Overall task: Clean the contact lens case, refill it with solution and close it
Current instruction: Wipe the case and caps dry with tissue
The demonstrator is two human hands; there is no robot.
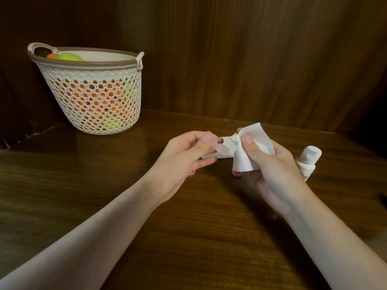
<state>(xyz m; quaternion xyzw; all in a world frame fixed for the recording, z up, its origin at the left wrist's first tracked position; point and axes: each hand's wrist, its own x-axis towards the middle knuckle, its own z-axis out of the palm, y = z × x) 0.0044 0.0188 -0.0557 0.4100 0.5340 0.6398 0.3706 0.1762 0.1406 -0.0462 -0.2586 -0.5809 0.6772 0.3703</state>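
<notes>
- 1 basket (94,114), far left: white openwork plastic, brown rim, orange and yellow-green items inside.
- Left hand (184,155): fingers curled, pinching translucent lens case (217,145) above the wood-grain bench (188,237).
- Right hand (270,170): thumb and fingers grip 1 white tissue (255,143), crumpled against the case.
- 1 white capped bottle (308,161), just right of that hand.

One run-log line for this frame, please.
phase: wiping | left hand: grips lens case | right hand: pinches tissue into case | solution bottle: capped, on table
</notes>
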